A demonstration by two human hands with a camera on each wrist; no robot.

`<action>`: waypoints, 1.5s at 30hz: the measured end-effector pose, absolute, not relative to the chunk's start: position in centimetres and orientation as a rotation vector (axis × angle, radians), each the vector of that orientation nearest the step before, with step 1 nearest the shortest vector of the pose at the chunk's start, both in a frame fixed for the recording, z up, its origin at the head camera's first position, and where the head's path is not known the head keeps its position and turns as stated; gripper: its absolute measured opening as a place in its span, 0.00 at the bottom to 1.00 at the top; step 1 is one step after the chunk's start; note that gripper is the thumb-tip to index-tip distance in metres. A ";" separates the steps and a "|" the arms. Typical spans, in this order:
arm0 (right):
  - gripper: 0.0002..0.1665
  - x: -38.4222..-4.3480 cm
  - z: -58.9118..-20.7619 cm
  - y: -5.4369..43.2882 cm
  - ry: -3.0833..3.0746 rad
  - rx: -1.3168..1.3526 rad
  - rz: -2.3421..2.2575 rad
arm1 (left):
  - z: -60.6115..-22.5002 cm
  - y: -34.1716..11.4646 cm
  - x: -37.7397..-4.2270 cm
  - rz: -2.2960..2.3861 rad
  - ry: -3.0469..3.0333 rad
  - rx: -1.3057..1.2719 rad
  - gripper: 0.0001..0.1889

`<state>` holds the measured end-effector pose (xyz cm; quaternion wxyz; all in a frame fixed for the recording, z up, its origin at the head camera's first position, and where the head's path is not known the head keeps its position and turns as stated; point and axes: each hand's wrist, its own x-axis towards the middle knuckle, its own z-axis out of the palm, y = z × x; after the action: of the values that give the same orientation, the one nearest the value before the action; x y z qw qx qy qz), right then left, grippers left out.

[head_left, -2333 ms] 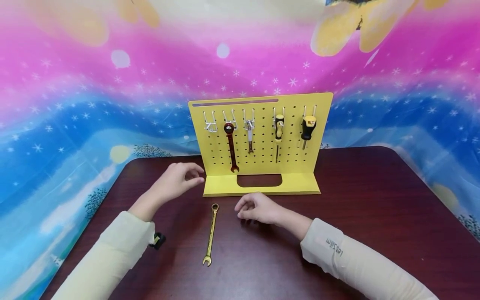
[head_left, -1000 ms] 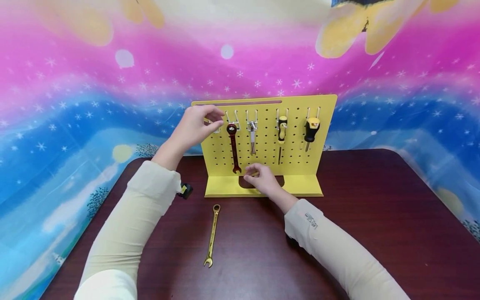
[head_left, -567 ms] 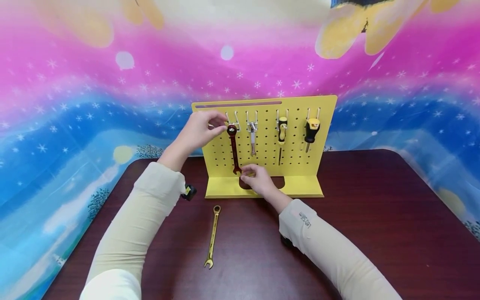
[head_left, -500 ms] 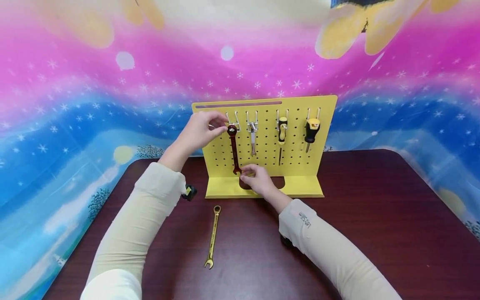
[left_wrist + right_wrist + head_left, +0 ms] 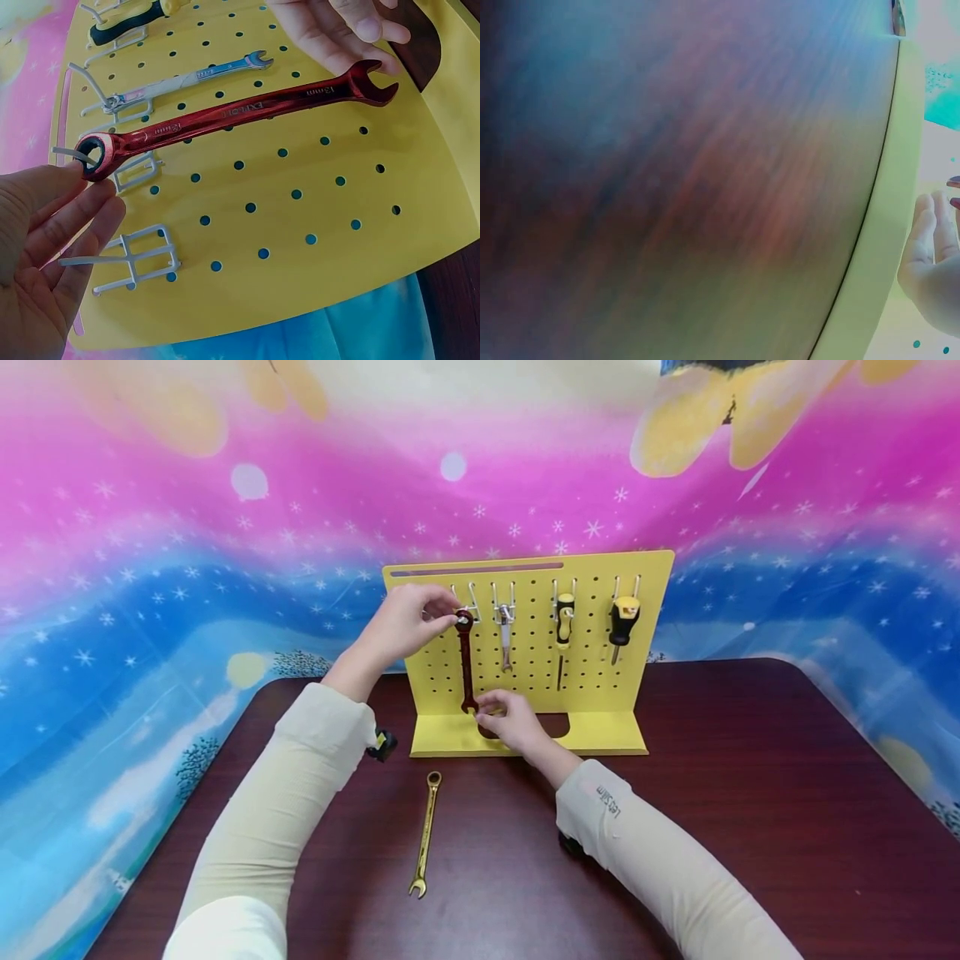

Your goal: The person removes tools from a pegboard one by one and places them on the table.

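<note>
A red combination wrench [image 5: 466,664] hangs by its ring end on a white hook of the yellow pegboard [image 5: 442,731]. My left hand [image 5: 408,622] pinches that ring end between thumb and fingers; the hook's prong still passes through the ring in the left wrist view. Down at the wrench's forked end, my right hand [image 5: 513,722] has its fingertips right at the metal, fingers loosely bent. In the right wrist view only part of a hand [image 5: 934,262] shows at the right edge, beside the red fork tips. On the table lies a gold combination wrench [image 5: 426,835], ring end toward the board.
A small silver wrench [image 5: 506,639] hangs to the right of the red one, then two yellow-black screwdrivers [image 5: 565,618]. Left of the red wrench, a bare hook [image 5: 135,259] sticks out. The dark wooden table [image 5: 720,793] meets a patterned cloth backdrop [image 5: 225,527] behind.
Both hands have risen from above the table to the pegboard. My left hand has taken hold of the red wrench's ring, and the forked end has shifted slightly left at my right fingertips.
</note>
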<state>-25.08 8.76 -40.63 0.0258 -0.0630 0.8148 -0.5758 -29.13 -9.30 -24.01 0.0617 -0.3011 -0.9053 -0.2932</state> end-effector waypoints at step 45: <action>0.07 -21.9 -39.2 8.9 2.533 -0.389 -1.729 | -23.2 -9.4 -28.5 -0.898 -2.793 -0.909 0.12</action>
<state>-21.91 8.93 -39.21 0.0249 -0.1258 0.8191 -0.5591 -28.49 -9.35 -23.23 0.0350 -0.2956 -0.9088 -0.2923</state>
